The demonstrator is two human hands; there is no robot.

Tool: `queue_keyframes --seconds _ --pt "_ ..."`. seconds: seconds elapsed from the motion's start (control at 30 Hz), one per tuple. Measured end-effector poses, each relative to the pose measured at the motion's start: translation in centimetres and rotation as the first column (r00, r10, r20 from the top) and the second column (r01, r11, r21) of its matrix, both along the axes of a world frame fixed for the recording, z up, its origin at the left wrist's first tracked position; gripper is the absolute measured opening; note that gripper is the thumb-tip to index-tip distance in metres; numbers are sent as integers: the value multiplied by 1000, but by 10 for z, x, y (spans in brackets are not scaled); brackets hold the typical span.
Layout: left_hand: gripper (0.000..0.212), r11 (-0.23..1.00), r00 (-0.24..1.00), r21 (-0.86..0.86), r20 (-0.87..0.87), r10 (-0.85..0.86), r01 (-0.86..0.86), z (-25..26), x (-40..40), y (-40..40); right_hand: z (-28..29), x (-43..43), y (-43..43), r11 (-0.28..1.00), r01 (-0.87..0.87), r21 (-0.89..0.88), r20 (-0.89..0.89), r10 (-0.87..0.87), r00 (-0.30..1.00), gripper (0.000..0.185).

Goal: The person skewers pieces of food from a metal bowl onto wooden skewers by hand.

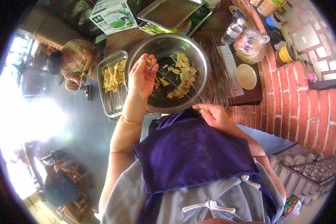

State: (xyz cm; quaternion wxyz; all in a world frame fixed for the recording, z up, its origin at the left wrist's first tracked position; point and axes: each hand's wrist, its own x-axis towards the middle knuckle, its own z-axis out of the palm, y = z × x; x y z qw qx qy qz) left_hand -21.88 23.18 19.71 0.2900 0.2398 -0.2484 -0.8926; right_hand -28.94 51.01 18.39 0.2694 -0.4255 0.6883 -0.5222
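Over the left part of a large steel bowl, my left hand pinches a small brownish piece of food at the end of a thin skewer. The skewer slants down to my right hand, whose fingers are closed on its other end by the bowl's near rim. A second thin stick also runs from the right hand into the bowl. Cut pale yellow food pieces lie in the bowl. Left of it, a metal tray holds skewered yellow pieces.
Many thin skewers lie right of the bowl, beside a paper sheet, a pale dish, a plastic bag and a bottle. An empty-looking tray and a carton stand behind. Another person sits at left.
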Motion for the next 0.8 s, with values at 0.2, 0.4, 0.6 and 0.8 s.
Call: queue_keyframes --seconds 0.2,0.4,0.6,0.8 --pt "16 991 994 84 0 -108 108 -2 3 2 -2 4 4 999 -2 48 -13 2 1000 24" --pt "17 980 984 90 4 -180 179 -3 6 10 7 5 10 982 -45 184 71 33 997 25" --pt "18 962 961 43 -70 -267 270 -6 6 20 13 8 10 990 -43 137 48 37 998 25" --pt "17 882 882 -2 -13 -471 471 -14 1 71 3 8 6 993 15 120 42 -20 999 25"
